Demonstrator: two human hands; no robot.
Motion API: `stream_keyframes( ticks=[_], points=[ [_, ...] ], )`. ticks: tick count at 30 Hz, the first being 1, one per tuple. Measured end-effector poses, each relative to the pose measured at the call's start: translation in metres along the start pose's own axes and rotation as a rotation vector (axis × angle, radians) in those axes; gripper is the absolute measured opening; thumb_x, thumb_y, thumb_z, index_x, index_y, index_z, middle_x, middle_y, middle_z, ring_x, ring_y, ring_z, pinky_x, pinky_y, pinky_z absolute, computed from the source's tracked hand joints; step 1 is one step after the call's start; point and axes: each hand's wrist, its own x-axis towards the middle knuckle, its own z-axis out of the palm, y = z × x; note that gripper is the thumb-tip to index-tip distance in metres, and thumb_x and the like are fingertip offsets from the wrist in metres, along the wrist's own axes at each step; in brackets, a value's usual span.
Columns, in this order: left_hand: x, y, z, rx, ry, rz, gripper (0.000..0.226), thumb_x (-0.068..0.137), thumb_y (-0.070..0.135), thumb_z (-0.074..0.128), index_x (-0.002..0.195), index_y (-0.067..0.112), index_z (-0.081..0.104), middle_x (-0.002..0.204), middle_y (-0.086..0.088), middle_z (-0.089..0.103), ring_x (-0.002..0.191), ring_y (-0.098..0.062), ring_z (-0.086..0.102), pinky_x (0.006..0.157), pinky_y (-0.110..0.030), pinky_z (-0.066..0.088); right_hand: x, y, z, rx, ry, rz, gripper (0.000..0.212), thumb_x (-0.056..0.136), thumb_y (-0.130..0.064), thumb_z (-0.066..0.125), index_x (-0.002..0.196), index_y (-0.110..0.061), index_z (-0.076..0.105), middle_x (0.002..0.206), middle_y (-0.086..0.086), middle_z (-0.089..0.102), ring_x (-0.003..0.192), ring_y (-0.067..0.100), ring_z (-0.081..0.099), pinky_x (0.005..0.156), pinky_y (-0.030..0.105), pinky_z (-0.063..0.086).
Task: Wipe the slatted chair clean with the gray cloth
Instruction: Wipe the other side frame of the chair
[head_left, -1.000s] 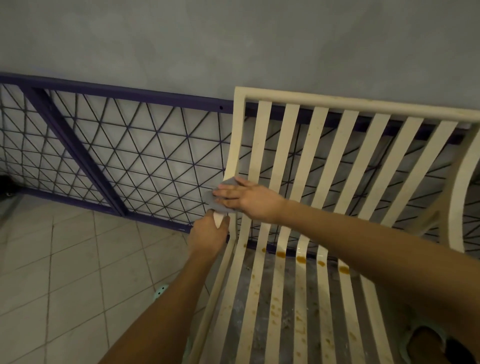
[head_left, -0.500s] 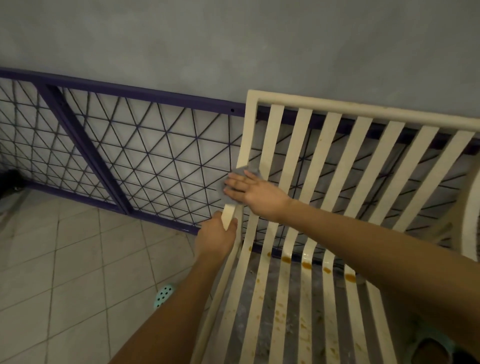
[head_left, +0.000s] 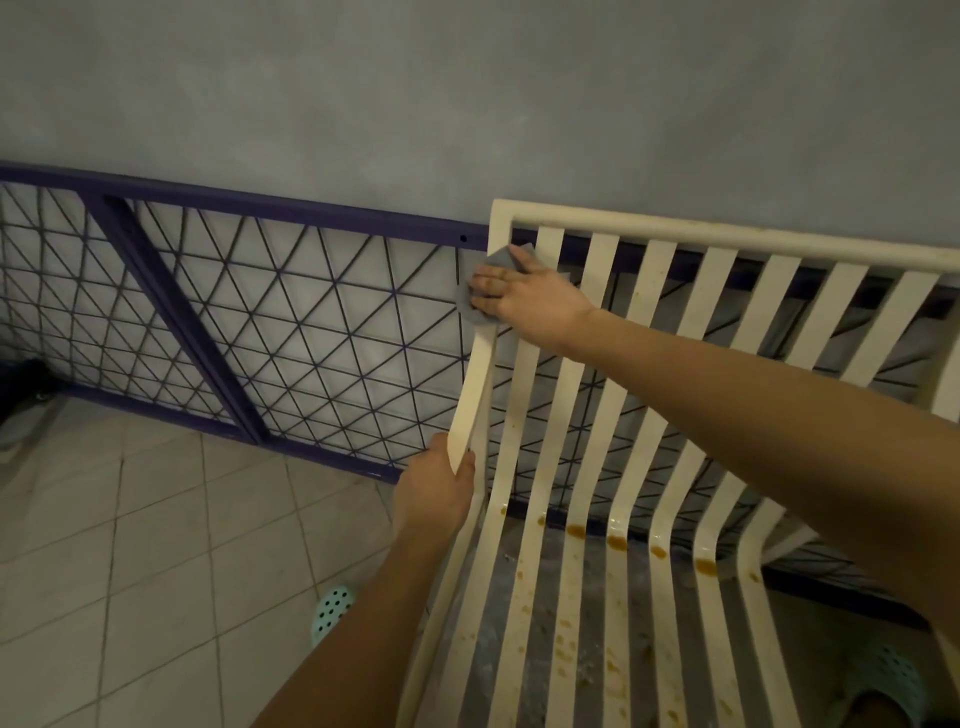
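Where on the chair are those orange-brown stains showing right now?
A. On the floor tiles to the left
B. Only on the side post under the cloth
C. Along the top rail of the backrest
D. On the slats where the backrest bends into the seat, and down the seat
D: the orange-brown stains sit at the bend of the slatted chair and speckle the seat slats below it.

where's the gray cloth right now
The gray cloth is under the right hand, pressed on the chair's left backrest post just below its top corner.
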Motion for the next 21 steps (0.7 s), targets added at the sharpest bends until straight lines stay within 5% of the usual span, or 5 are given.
stream_keyframes(
  ticks=[9,16,21],
  points=[
    [0.003,0.001,0.002,0.006,-0.001,0.002,0.029,0.099,0.04,0.045,0.111,0.015,0.05,0.093,-0.004,0.064,0.078,-0.018,0.063,0.063,-0.032,0.053,0.006,0.02,-0.005,-0.042,0.039,0.081,0.058,0.096,-0.009,0.043,0.151,-0.02,0.028,0.162,0.004,0.007,0.15,0.02,0.0,0.12,0.053,0.0],
    [0.003,0.001,0.001,0.021,0.006,0.068,0.036,0.1,0.037,0.044,0.131,0.02,0.041,0.098,-0.004,0.065,0.079,-0.016,0.061,0.066,-0.034,0.054,0.015,0.036,-0.015,0.06,0.103,0.134,0.06,0.093,-0.004,0.048,0.149,-0.021,0.033,0.162,0.002,0.011,0.15,0.019,0.003,0.12,0.05,0.004],
    [0.012,0.009,-0.002,0.073,-0.071,0.044,0.035,0.1,0.032,0.047,0.13,0.014,0.042,0.105,-0.008,0.063,0.084,-0.019,0.058,0.068,-0.032,0.047,0.013,0.051,-0.028,0.226,0.136,0.251,0.052,0.095,0.0,0.045,0.145,-0.016,0.041,0.16,0.005,0.019,0.143,0.03,0.026,0.115,0.046,0.026]
  ],
)
